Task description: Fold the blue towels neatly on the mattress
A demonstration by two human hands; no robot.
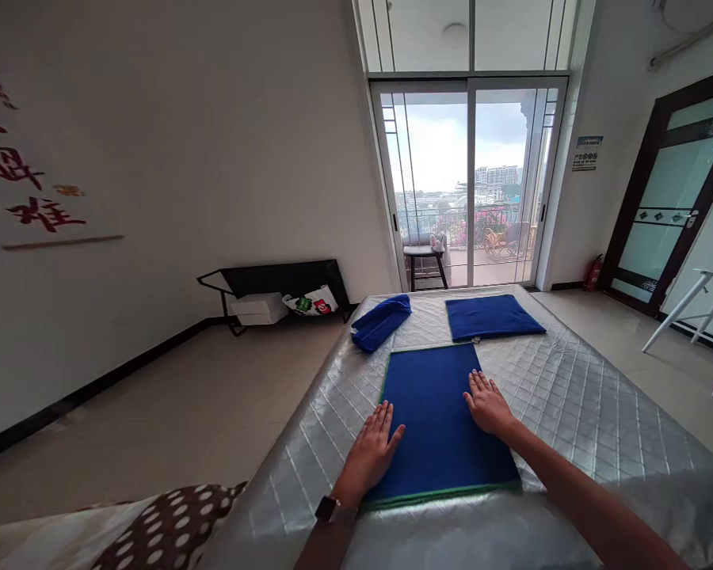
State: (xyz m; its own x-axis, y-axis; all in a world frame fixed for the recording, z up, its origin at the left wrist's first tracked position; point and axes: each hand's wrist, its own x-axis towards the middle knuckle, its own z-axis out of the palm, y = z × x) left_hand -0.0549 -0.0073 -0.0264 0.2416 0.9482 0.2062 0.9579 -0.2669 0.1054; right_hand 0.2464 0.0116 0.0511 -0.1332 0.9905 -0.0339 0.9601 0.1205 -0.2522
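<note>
A blue cloth (pixel 436 427) with green edging lies flat on the silvery quilted mattress (pixel 576 396). My left hand (pixel 371 451) rests flat on its left edge, fingers stretched out. On the cloth's right edge lies my right hand (pixel 488 402), also flat, with the fingers together and extended. Beyond it, a second blue cloth (pixel 493 317) is spread in a folded rectangle at the far right. A third blue cloth (pixel 382 323), folded into a narrow strip, sits at the far left corner of the mattress.
Left of the mattress is tiled floor with a low black rack (pixel 282 281) by the wall, holding white boxes (pixel 258 309). A polka-dot fabric (pixel 172 526) is at the lower left. Sliding glass doors (pixel 469 186) stand behind; a white stool (pixel 698 309) is at right.
</note>
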